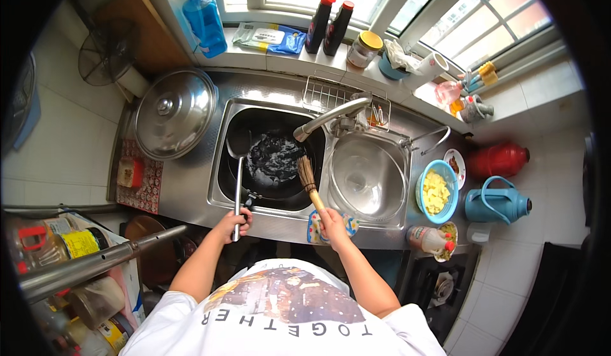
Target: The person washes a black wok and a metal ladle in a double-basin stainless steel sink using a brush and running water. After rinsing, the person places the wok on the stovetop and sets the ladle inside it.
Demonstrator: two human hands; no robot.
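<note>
My left hand (233,225) grips the metal handle of a wok spatula (239,179). Its blade rests inside a black wok (286,193) in the left sink basin (220,165). The wok's short black handle (248,201) lies right by my left fingers; whether they hold it too I cannot tell. Dark, foamy-looking water (274,158) covers the wok's bottom. In my right hand (332,227) is the wooden handle of a bristle brush (307,172), its bristles at the wok's right rim. A patterned pot holder (315,227) lies under my right hand, on the counter edge.
A faucet (329,115) arches over the wok. The right basin holds a clear bowl (367,179). A large pot lid (175,112) stands left; a blue bowl of cut yellow pieces (437,191), a plastic bottle (429,240) and a blue thermos (496,202) are right. Spray bottles (321,22) line the sill.
</note>
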